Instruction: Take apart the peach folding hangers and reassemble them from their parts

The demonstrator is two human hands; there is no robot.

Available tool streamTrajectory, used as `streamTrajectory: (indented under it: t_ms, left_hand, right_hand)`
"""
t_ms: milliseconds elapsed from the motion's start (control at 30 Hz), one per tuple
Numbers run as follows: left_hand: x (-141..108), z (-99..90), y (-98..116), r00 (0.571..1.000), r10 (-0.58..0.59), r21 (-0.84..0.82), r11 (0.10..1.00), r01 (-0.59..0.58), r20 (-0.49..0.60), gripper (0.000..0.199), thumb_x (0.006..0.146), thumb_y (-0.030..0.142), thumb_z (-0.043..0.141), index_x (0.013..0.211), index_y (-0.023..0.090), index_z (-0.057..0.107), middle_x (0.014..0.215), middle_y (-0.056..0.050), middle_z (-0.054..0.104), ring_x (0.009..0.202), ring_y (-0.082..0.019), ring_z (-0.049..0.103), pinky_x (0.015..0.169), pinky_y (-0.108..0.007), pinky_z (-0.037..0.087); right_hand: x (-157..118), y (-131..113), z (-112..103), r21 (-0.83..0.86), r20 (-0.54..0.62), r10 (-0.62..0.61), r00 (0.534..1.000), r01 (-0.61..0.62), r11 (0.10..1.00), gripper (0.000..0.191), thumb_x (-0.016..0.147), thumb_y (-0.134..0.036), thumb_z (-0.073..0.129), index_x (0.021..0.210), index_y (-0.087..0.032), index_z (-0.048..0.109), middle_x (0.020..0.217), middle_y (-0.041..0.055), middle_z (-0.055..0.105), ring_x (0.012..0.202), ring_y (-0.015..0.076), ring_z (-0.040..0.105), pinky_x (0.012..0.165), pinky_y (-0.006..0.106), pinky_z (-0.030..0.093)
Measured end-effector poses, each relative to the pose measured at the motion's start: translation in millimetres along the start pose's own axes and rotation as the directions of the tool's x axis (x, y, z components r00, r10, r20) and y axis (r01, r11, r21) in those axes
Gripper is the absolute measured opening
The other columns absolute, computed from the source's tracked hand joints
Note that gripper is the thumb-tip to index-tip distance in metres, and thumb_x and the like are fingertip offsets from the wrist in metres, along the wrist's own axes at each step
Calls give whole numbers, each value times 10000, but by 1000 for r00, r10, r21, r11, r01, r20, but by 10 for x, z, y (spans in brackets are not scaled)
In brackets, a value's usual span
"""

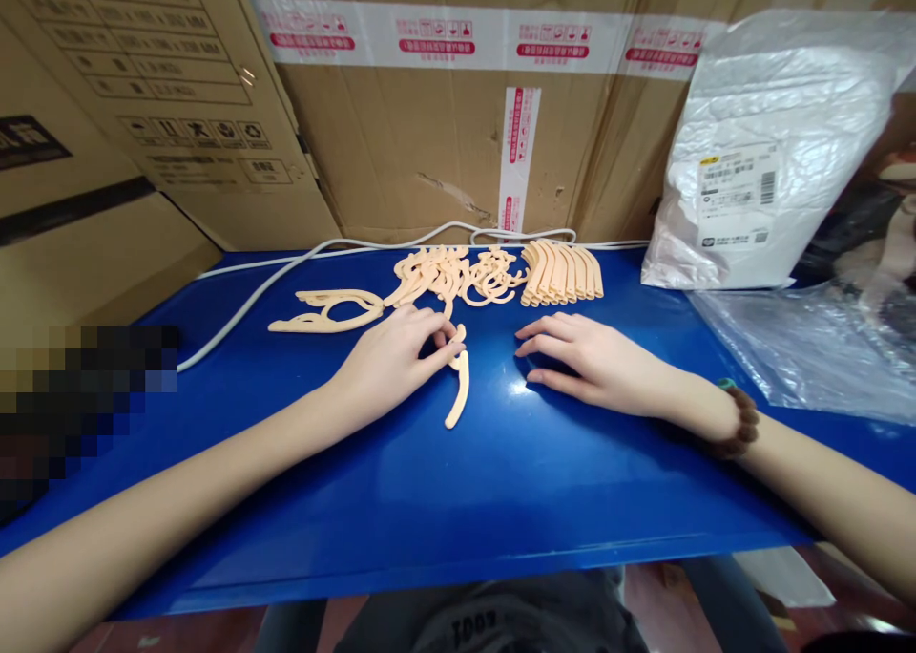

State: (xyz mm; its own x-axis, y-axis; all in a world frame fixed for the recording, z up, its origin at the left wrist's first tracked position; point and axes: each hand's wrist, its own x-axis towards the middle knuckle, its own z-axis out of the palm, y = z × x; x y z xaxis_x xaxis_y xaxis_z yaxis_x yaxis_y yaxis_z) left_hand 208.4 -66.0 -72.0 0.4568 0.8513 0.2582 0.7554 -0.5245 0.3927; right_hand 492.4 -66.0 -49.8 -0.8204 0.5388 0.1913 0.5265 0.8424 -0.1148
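One curved piece [460,393] | left hand [407,347] pinching | right hand [597,359] over table [493,500]

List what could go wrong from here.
The left hand pinches a curved piece near its upper end; it might slip or swivel. That hand is also close to the loose pile of pieces and could nudge it. A forward sweep of the right hand could disturb the neat row of pieces.

Light moderate; glare on table [517,481], soft shadow under right hand [601,362]; edges stretched, left-edge patch pixelated.
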Motion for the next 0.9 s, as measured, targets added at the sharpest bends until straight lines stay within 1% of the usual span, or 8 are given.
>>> streamTrajectory:
  t_ms: [133,233,400,533,667,733,833,900]
  left_hand:
    - [-52,30,12,998,69,104,992,-67,-10,262,1011,395,499,958,187,648,910,-28,685,930,-224,580,816,-352,439]
    - [-62,27,12,995,98,141,985,-95,-12,263,1020,380,485,970,179,647,958,-36,686,954,-226,579,844,-359,449]
    - [-64,29,-8,995,97,158,983,-95,-8,261,1025,379,473,972,188,643,1008,-43,685,1001,-239,590,861,-368,457]
    - [-68,36,-26,995,100,159,982,-98,-1,267,1032,378,455,991,190,639,1019,-47,678,999,-241,594,856,-374,462]
    - [-68,39,-35,996,93,150,984,-94,11,277,1034,388,444,1002,192,637,1024,-47,669,1002,-244,590,865,-384,465]
    - [-67,36,-36,996,88,144,986,-89,16,285,1036,394,437,1009,192,636,1027,-48,664,1002,-242,588,870,-387,465]
    - [-66,30,-33,996,85,137,987,-87,23,302,1038,404,424,1017,189,635,1026,-53,658,1000,-242,587,873,-390,464]
    - [-66,26,-31,996,84,131,987,-87,29,311,1038,406,415,1023,188,636,1023,-56,658,999,-244,586,870,-391,463]
  right_hand:
    - [-35,284,-123,-154,-132,131,983,-151,976,336,1032,-399,452,1154,-167,664,1165,113,696,1067,267,641,954,432,474]
    - [-90,541,-147,-268,-240,289,927,-350,898,440,1012,-428,445,1236,-102,637,1204,174,680,1076,328,635,926,464,486]
    - [-150,742,-50,-362,-207,491,846,-533,765,650,1023,-463,311,1453,10,434,1271,267,641,1124,388,623,961,519,475]
    - [-157,749,1,-369,-167,548,820,-567,736,718,1033,-512,233,1538,-4,289,1337,279,606,1158,386,621,981,525,466]
    - [-153,748,-14,-392,-143,588,796,-591,705,726,1040,-508,187,1556,-1,248,1348,271,603,1168,375,618,994,516,459]
    - [-158,763,-20,-403,-133,585,800,-583,706,693,1046,-493,182,1524,-15,332,1308,254,631,1148,363,625,989,510,461]
    - [-173,802,-11,-395,-104,534,839,-527,752,615,1057,-449,183,1373,-71,551,1283,212,648,1156,339,614,982,491,465]
    - [-182,822,-4,-381,-107,498,861,-498,779,589,1061,-433,194,1285,-94,621,1283,195,646,1170,323,602,976,478,467]
